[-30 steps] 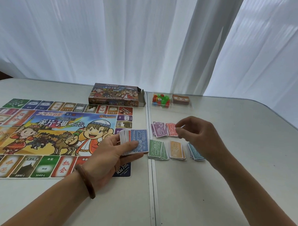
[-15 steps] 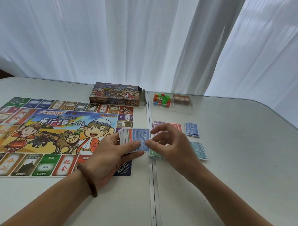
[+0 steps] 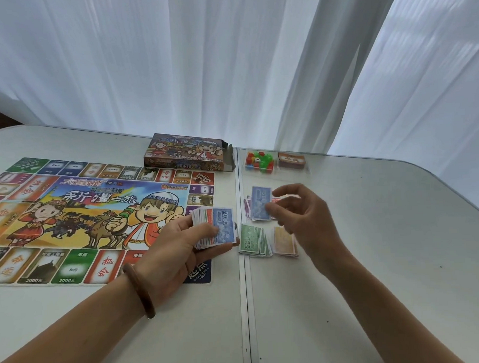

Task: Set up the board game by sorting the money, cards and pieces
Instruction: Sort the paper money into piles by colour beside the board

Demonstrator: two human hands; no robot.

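We see a pale tabletop (image 3: 373, 257) filling the lower view, its seam (image 3: 246, 304) running from 12 o'clock toward 6. White sheer curtains (image 3: 172, 60) hang in folds behind it, from 9 through 3 o'clock.

Game board (image 3: 69, 216) cut at left edge; purple pile (image 3: 248, 211) half hidden behind blurred blue note (image 3: 261, 205)

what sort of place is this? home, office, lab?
Probably a room at home or a similar casual indoor space, likely by a window. Sheer white curtains lit by daylight, a white table with a centre seam, and a game board laid out on it.
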